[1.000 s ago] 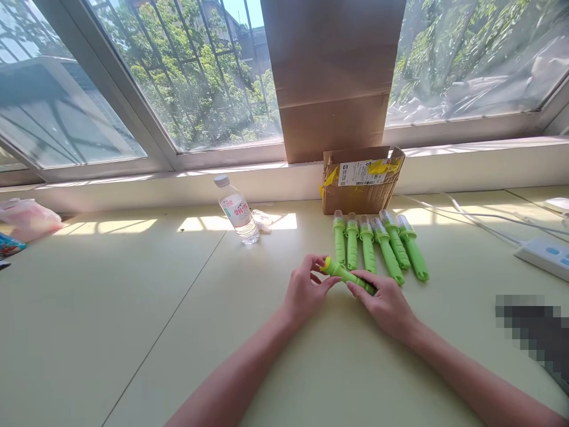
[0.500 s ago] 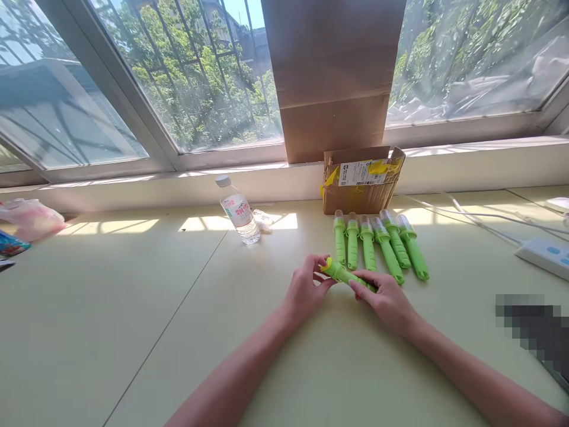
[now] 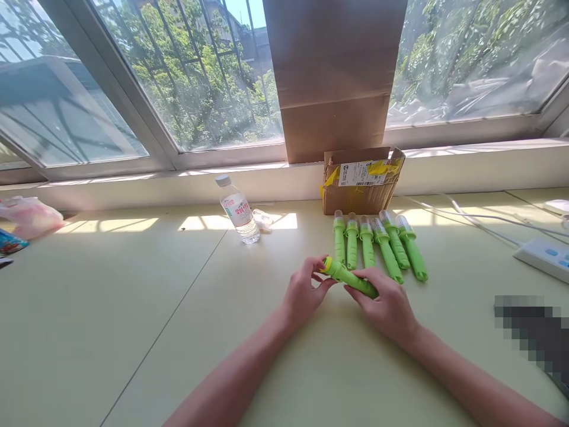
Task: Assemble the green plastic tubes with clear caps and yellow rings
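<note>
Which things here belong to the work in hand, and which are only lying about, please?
In the work:
- green tube, between left hand and right hand
- probably the six clear-capped green tubes

Apparently just lying about:
- water bottle
- power strip
- pink bag
- cardboard box, though its role is unclear

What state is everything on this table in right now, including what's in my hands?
Green tube with yellow end: tilted, held in both hands, no clear cap visible on it
Left hand: pinching the yellow end
Right hand: gripping the other end
Six green-handled tubes: lying down, clear caps on
Water bottle: upright, capped
Cardboard box: open at the top
Power strip: lying flat, on or off unclear
</note>
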`<move>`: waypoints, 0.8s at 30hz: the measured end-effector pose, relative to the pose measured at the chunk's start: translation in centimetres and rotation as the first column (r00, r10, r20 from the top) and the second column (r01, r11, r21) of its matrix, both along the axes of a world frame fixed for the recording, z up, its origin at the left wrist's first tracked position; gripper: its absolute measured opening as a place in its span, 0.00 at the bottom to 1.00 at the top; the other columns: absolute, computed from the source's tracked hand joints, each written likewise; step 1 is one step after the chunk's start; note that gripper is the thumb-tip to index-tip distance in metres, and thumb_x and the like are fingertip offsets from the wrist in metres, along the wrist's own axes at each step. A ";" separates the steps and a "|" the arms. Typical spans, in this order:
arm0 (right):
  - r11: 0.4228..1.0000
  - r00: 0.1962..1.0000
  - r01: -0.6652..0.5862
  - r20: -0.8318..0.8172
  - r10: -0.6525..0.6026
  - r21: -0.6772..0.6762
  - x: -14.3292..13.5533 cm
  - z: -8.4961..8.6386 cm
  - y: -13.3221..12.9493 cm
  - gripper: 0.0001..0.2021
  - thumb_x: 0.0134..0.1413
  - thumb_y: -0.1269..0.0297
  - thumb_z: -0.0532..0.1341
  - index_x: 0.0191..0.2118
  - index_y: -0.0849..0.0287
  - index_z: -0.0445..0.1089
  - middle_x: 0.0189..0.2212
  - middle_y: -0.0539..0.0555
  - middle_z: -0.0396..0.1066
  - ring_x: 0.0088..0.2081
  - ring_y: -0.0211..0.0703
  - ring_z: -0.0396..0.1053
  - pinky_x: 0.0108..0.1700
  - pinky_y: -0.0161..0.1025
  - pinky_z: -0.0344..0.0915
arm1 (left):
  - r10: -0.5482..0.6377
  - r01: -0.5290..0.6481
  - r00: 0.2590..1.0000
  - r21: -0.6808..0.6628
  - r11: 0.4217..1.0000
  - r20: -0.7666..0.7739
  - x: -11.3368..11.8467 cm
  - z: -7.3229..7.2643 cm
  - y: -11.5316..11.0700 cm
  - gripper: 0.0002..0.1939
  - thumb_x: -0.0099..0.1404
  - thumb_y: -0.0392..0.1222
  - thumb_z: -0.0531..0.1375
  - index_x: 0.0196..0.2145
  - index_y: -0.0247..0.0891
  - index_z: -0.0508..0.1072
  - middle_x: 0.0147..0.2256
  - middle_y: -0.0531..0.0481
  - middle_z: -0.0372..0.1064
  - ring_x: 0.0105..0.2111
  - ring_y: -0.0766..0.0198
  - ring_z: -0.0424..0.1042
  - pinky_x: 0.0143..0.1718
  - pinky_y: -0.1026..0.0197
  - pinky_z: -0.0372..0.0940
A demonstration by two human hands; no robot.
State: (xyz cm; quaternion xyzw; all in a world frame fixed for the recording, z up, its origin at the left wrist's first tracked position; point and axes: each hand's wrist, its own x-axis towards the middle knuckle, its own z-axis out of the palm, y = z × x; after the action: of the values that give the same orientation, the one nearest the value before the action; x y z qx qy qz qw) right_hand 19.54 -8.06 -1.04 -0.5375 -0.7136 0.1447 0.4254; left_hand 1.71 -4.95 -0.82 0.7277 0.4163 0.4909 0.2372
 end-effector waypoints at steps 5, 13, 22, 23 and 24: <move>0.999 1.000 0.011 0.013 -0.011 0.045 0.0 0.3 -0.2 0.09 0.53 0.60 0.58 0.40 0.55 0.70 0.31 0.52 0.71 0.31 0.40 0.68 0.29 0.33 0.62 | 0.022 -0.022 1.000 0.023 1.000 0.001 0.1 0.0 -0.1 0.13 0.56 0.41 0.63 0.35 0.41 0.61 0.43 0.47 0.72 0.31 0.65 0.75 0.31 0.59 0.72; 0.993 0.990 -0.046 -0.140 0.031 -0.105 0.2 0.2 0.2 0.11 0.50 0.58 0.61 0.38 0.56 0.72 0.30 0.51 0.73 0.29 0.41 0.68 0.31 0.36 0.64 | 0.012 -0.011 1.000 -0.031 0.999 0.024 0.1 0.1 -0.1 0.14 0.55 0.43 0.64 0.34 0.41 0.62 0.40 0.50 0.73 0.31 0.66 0.74 0.31 0.61 0.72; 0.989 0.983 -0.077 -0.177 0.053 -0.130 0.1 0.4 0.2 0.11 0.50 0.58 0.61 0.39 0.57 0.72 0.31 0.51 0.74 0.30 0.42 0.68 0.32 0.37 0.64 | 0.027 -0.026 0.999 -0.033 0.999 0.027 0.2 0.1 0.0 0.14 0.54 0.43 0.64 0.34 0.40 0.62 0.39 0.50 0.73 0.30 0.67 0.74 0.30 0.61 0.71; 0.989 0.983 -0.076 -0.175 0.053 -0.127 0.1 0.4 0.2 0.11 0.50 0.58 0.61 0.39 0.57 0.72 0.30 0.51 0.74 0.30 0.42 0.68 0.32 0.37 0.64 | 0.027 -0.027 0.999 -0.027 0.999 0.026 0.2 0.1 0.0 0.14 0.54 0.43 0.64 0.34 0.40 0.62 0.39 0.50 0.73 0.30 0.67 0.74 0.30 0.61 0.71; 0.990 0.983 -0.074 -0.174 0.052 -0.124 0.1 0.4 0.2 0.12 0.50 0.58 0.61 0.39 0.58 0.72 0.30 0.51 0.73 0.29 0.42 0.68 0.31 0.36 0.64 | 0.029 -0.029 0.999 -0.019 0.999 0.023 0.2 0.1 0.0 0.14 0.55 0.43 0.64 0.34 0.40 0.62 0.39 0.50 0.73 0.30 0.66 0.74 0.30 0.61 0.71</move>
State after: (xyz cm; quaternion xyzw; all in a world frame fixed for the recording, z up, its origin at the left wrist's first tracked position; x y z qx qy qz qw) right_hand 19.64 -7.88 -0.64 -0.5267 -0.6806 0.2496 0.4440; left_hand 1.89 -5.00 -0.70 0.7135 0.4286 0.4987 0.2418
